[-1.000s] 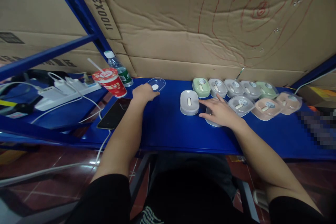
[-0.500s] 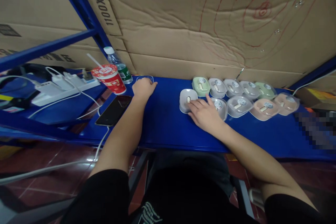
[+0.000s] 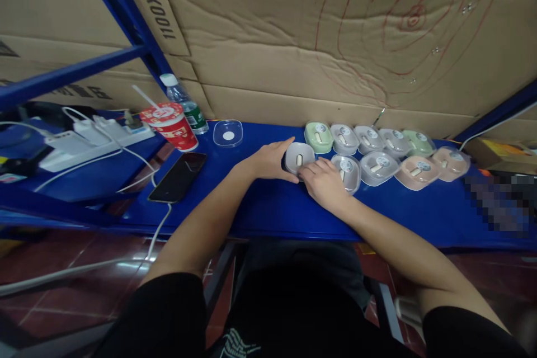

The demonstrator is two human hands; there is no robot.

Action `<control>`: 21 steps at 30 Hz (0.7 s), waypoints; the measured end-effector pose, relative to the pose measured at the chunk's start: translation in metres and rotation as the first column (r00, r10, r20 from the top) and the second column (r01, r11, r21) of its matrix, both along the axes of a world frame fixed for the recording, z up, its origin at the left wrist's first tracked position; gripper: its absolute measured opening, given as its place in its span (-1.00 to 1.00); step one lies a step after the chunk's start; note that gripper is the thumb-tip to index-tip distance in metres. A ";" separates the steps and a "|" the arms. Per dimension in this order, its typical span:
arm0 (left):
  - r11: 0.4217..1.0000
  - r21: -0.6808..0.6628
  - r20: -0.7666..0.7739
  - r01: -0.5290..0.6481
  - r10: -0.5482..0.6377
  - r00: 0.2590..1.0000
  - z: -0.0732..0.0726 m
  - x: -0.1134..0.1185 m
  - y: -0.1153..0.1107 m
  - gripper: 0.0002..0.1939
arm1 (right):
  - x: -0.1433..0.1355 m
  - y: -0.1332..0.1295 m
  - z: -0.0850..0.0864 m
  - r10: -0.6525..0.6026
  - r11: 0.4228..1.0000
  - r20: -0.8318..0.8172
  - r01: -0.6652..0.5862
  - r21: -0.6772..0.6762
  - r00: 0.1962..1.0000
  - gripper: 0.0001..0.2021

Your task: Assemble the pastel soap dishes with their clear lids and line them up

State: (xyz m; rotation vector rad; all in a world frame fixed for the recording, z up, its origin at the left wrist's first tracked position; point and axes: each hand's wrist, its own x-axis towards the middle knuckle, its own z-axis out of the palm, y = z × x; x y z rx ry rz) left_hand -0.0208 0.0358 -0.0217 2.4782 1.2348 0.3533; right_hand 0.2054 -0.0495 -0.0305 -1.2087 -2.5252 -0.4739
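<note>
A small grey plastic box with a cream-coloured oblong piece in its middle sits at the left end of the front row. My left hand grips its left side, thumb and fingers spread around the edge. On its front right corner, the bent fingers of my right hand hold the rim, their tips partly hidden. Right beside that hand is a clear-lidded grey box with a round label. A clear lid with a white round sticker lies flat on the blue table, to the left and apart from both hands.
Several lidded boxes in green, grey and pink stand in two rows to the right. At left are a red paper cup, a water bottle, a phone and a power strip. Cardboard backs the table.
My left hand has let go of the clear lid and moved right to the grey box's left side. My right hand has shifted slightly, its fingers now bent at the box's corner.
</note>
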 end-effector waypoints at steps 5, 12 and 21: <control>0.998 0.008 -0.064 0.056 -0.055 0.996 -0.009 0.005 0.003 0.28 | 0.001 0.000 0.000 0.016 0.999 -0.025 -0.017 -0.040 1.000 -0.72; 0.996 0.092 0.052 -0.017 0.012 0.999 0.008 -0.008 0.002 -0.08 | 0.001 -0.008 0.006 0.068 0.996 -0.163 -0.057 0.075 0.984 -0.60; 1.000 0.023 0.514 0.019 -0.028 0.857 0.012 -0.003 -0.004 -0.22 | 0.029 0.004 0.014 -0.026 0.993 -0.615 0.089 0.072 0.788 -0.43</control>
